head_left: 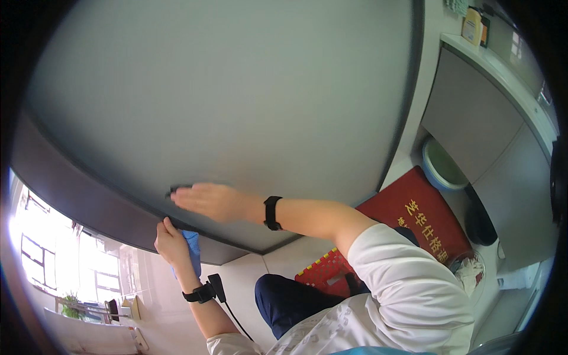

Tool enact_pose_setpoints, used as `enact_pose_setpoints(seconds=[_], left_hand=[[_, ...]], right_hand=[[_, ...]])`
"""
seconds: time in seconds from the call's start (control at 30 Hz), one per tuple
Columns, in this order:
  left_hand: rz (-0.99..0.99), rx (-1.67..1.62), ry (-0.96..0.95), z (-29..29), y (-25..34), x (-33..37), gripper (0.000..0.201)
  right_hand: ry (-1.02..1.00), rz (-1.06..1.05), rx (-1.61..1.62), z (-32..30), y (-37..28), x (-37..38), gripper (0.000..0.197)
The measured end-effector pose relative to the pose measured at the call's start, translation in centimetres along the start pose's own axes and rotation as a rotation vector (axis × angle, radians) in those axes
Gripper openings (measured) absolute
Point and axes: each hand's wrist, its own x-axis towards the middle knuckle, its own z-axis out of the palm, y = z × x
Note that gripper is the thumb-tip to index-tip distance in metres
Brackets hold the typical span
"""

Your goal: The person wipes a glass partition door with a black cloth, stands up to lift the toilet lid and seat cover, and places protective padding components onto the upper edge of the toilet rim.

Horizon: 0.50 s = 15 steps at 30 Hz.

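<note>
A large grey frosted panel (pixel 236 89) with a dark frame fills most of the view, like a door. My right hand (pixel 213 201) lies flat against it, fingers stretched out together. A small black piece (pixel 177 189) shows at its fingertips; what it is, I cannot make out. At the panel's lower left edge (pixel 148 216), my left hand (pixel 173 244) is closed, thumb up against the dark rim. A blue cloth (pixel 192 248) hangs from this hand, between it and the panel's side. The left hand's other fingers are partly hidden.
A red mat (pixel 414 207) with gold lettering lies on the floor at right, near a red patterned stool or mat (pixel 328 272). A green basin (pixel 444 165) sits below grey cabinets (pixel 467 112). Bottles (pixel 473 26) stand on the counter. Bright windows and a plant (pixel 72 306) are at lower left.
</note>
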Motion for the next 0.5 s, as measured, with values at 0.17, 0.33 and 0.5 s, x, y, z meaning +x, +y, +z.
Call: enact_pose_setpoints(seconds=[0.17,0.33,0.5], left_hand=[[0.017,0.060,0.031,0.0,0.5,0.4,0.038],[0.023,0.034,0.018,-0.5,-0.1,0.3,0.038],[0.019,-0.011,-0.013,0.4,-0.8,0.2,0.038]], right_hand=[[-0.236,-0.311,-0.093,0.8,1.5,-4.0,0.045],[-0.286,-0.295,-0.072,-4.9,7.6,-8.5,0.041],[-0.249,-0.136,-0.247,-16.7,15.2,-12.2,0.037]])
